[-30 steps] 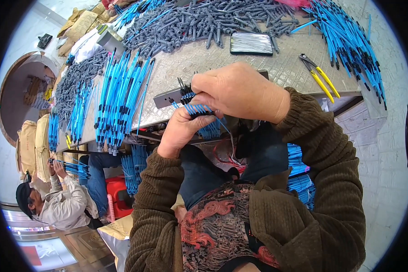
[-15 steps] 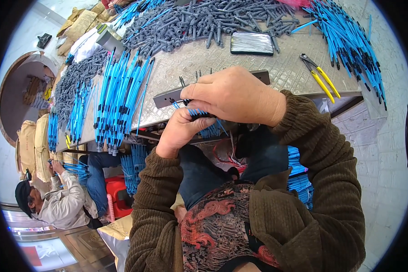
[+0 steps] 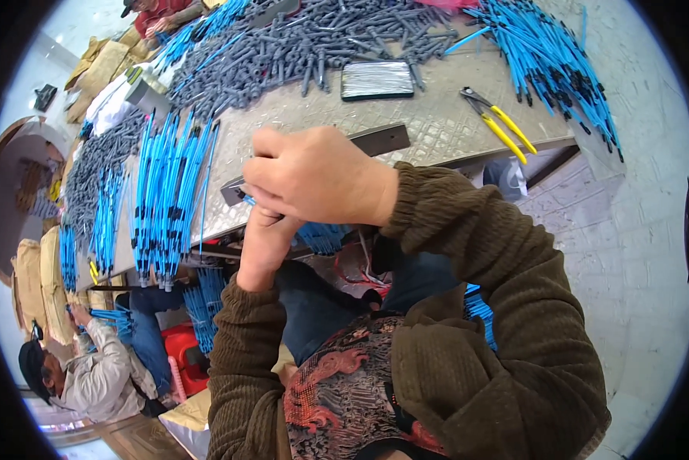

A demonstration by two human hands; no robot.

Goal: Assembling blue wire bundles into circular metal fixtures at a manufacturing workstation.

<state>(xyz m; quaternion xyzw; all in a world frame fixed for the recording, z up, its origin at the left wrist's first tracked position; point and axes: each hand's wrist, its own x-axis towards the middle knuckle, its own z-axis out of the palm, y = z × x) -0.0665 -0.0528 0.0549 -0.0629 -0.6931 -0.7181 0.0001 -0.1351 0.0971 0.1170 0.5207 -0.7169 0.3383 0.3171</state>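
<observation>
Blue rods (image 3: 247, 198) show beside the curled right hand (image 3: 314, 176), grip too hidden to tell.

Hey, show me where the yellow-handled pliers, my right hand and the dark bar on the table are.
Yellow-handled pliers (image 3: 502, 139): head view, on one yellow handle.
Right hand (image 3: 319, 176): head view, on the back of the hand.
Dark bar (image 3: 378, 141): head view, on its bare right part.

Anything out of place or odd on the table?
Yes, slightly: the yellow-handled pliers lie open, one handle's end seeming to poke past the edge of the table, so they might get knocked. A single blue rod lies askew from the right-hand pile. No visible damage.
</observation>
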